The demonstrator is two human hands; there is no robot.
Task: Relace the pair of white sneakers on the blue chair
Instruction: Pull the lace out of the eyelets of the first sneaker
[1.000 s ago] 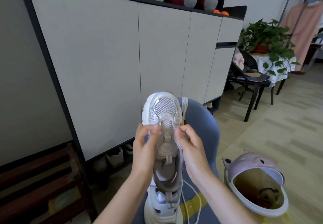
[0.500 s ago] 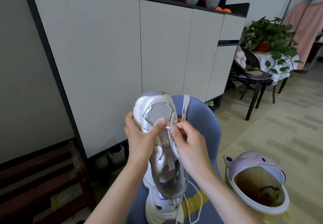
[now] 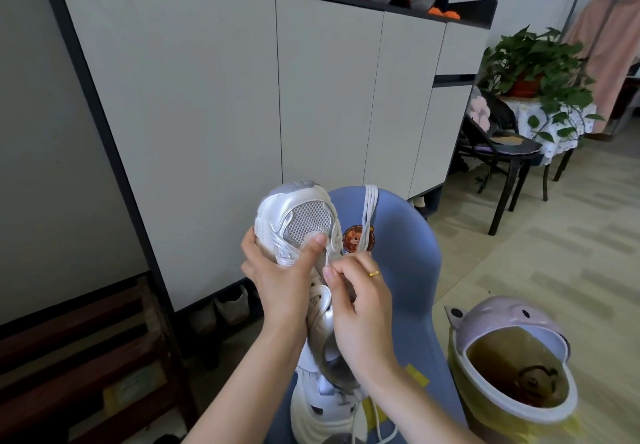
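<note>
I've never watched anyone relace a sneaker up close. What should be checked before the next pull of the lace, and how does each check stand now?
1. Sneaker held firm: ok, left hand grips its toe end.
2. Lace pinched: ok, by right hand at the eyelets.
3. Lace tip through the eyelet: cannot tell, fingers hide it.
4. Spare lace in reach: ok, draped over the chair back.
5. Second sneaker stable: ok, resting on the seat.

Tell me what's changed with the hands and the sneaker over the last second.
The left hand shifted from the tongue to grip the held sneaker by its toe. The right hand now pinches the lace at the eyelets. The second sneaker and spare lace stayed on the blue chair.
</note>
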